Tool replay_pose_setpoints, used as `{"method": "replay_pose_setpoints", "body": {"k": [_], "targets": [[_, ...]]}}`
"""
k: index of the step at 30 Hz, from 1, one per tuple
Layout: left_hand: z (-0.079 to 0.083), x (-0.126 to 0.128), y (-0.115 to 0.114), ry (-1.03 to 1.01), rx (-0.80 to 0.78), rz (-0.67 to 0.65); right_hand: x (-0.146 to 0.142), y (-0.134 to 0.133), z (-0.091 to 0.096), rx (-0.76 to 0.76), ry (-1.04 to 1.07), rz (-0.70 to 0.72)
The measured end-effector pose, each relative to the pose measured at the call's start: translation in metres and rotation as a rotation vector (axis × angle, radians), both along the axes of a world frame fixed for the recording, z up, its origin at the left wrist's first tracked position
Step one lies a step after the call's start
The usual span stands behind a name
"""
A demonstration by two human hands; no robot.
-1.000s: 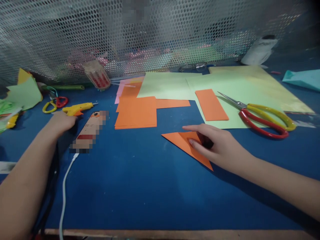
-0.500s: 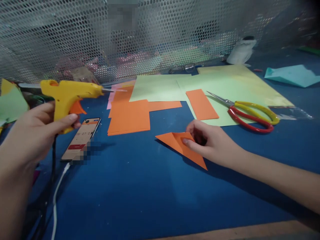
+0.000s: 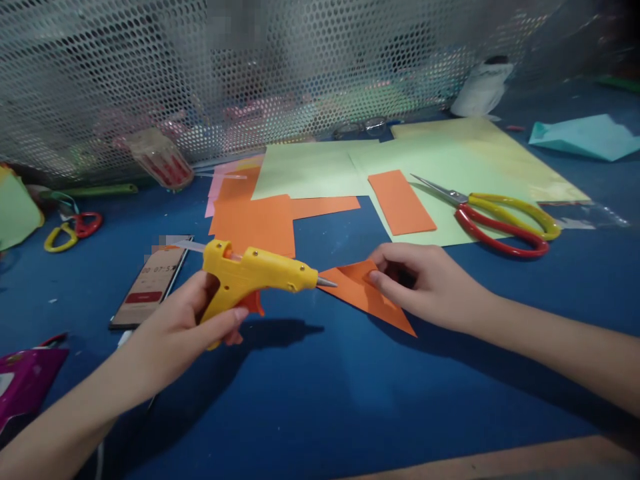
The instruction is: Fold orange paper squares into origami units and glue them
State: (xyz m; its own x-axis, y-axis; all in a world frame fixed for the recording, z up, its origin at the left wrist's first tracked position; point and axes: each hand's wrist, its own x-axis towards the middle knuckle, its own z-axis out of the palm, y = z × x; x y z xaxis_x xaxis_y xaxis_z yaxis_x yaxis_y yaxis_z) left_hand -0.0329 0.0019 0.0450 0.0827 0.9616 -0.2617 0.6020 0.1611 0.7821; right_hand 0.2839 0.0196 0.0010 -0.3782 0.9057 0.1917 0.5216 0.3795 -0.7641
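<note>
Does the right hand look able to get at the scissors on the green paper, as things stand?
Probably yes: the scissors lie just beyond the right hand, with nothing lying over them. Its grip is on the folded orange paper, though, so the hand would likely need freeing first.

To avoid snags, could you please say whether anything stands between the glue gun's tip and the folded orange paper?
Nothing visible: the left hand holds the glue gun, tip overlapping the folded orange paper, contact unclear.

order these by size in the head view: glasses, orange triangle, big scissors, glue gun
1. Glue gun and big scissors: too alike to rank; the gun is nearer
2. Orange triangle, partly hidden by right fingers
3. Glasses
</note>
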Motion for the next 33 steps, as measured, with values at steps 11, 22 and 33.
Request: {"method": "replay_pose_setpoints", "body": {"k": [11, 22, 33], "targets": [[0.0, 0.032, -0.005, 0.195, 0.024, -0.014, 0.002, 0.003, -0.007, 0.0, 0.038, 0.074], [-0.016, 0.034, -0.008, 0.184, 0.172, -0.034, -0.002, 0.003, -0.008, 0.014, 0.032, 0.11], [-0.01, 0.019, -0.002, -0.12, -0.179, 0.005, -0.001, 0.004, -0.009, 0.117, 0.182, -0.116]]}}
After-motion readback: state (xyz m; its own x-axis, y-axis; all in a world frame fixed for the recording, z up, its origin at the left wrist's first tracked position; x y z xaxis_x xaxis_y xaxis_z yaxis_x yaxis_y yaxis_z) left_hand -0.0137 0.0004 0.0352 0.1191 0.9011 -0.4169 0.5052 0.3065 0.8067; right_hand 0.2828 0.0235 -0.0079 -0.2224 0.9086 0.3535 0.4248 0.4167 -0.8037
